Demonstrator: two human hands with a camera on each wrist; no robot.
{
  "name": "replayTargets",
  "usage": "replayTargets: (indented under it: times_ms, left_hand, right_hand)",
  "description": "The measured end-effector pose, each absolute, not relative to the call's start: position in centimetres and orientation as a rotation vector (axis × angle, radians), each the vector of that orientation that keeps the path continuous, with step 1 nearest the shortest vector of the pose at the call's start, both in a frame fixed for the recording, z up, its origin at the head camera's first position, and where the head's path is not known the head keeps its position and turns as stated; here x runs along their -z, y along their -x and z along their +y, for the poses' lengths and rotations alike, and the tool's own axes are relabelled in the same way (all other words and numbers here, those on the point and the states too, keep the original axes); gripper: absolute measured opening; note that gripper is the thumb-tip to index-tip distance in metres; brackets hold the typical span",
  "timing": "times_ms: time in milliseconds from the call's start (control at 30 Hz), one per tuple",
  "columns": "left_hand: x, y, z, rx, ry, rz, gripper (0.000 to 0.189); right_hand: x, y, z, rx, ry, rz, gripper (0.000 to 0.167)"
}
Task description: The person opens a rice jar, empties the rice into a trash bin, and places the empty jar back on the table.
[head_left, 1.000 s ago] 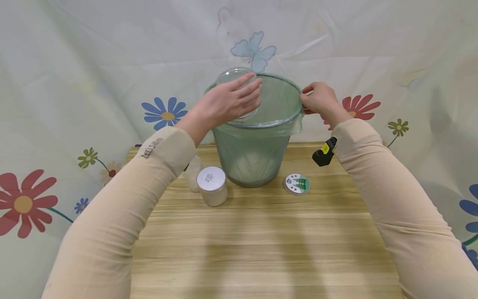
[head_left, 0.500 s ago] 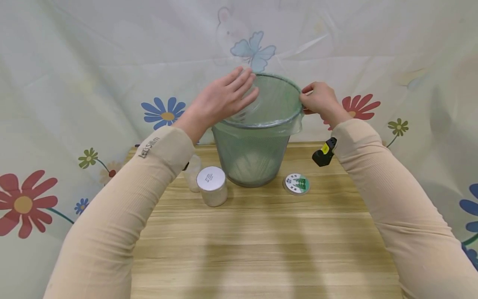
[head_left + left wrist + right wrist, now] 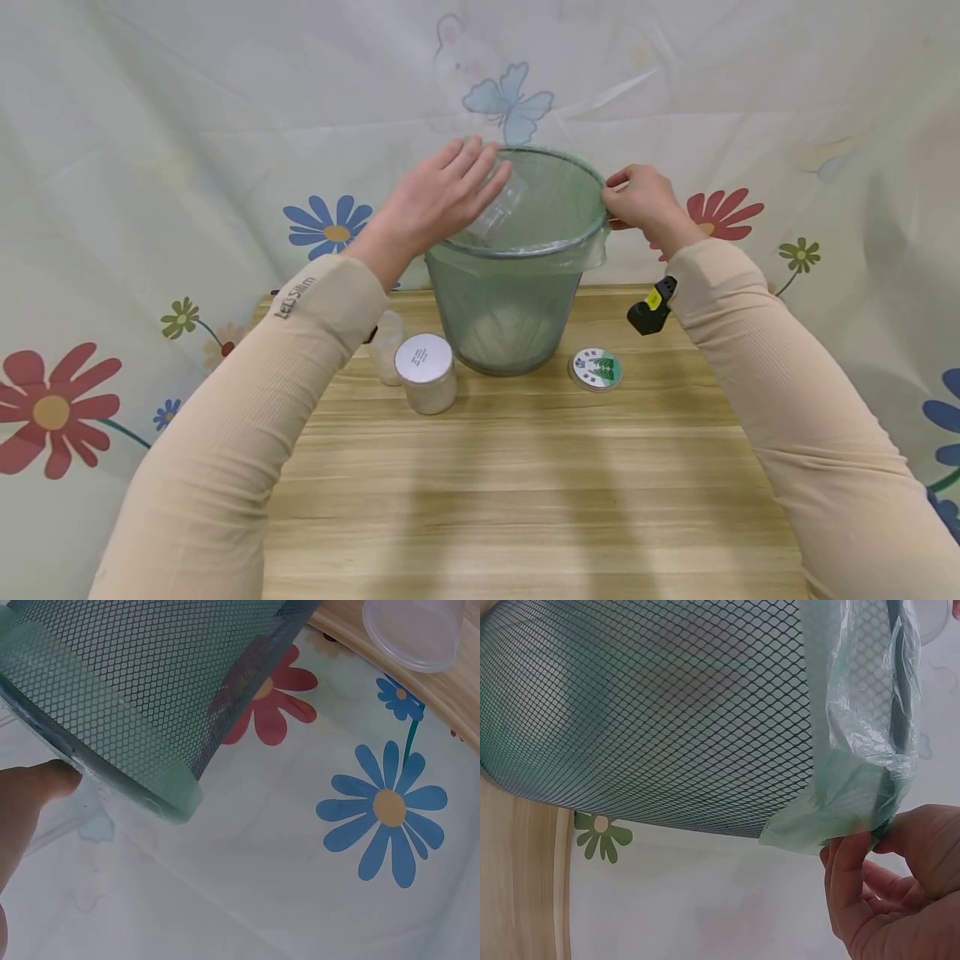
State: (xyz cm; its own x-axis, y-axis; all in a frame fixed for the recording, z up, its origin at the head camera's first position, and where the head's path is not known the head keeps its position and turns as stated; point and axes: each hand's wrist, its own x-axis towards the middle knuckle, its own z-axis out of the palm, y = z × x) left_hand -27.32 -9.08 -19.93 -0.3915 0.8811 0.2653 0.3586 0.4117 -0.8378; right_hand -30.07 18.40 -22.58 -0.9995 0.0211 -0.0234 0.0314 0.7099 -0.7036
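Observation:
A mesh wastebasket (image 3: 506,308) with a translucent green bin liner (image 3: 555,196) folded over its rim stands at the back of the table. My left hand (image 3: 446,187) is over the left side of its mouth, holding a clear plastic container (image 3: 501,212) tilted into the opening; much of it is hidden by the hand. In the left wrist view the thumb (image 3: 56,780) shows near the rim, in front of the clear plastic. My right hand (image 3: 641,196) pinches the liner's edge at the right of the rim, thumb against fingers (image 3: 847,874).
Left of the basket stand a white-topped jar (image 3: 426,375) and, behind it, a clear container (image 3: 388,346). A flat round tin with a green and white top (image 3: 596,369) lies to the right on the wooden table (image 3: 517,492). A flowered curtain (image 3: 360,100) hangs close behind.
My left hand has turned and shifted slightly left, tipping the clear container from over the rim down into the basket's mouth. The right hand has stayed at the rim.

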Motion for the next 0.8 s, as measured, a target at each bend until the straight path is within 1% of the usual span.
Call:
replayTargets:
  times_ms: [400, 567, 800]
  left_hand:
    - [20.3, 27.5, -9.5, -0.549, 0.928, -2.112, 0.046]
    - [20.1, 27.4, -9.7, -0.489, 0.877, -2.218, 0.054]
    - [19.7, 27.5, -10.5, -0.447, 0.739, -2.405, 0.067]
  right_hand:
    - [22.7, 30.1, 18.4, 1.257, -0.063, 2.866, 0.049]
    - [22.7, 30.0, 18.4, 1.297, -0.078, 2.842, 0.05]
    - [22.9, 30.1, 18.3, 1.383, -0.11, 2.801, 0.051]
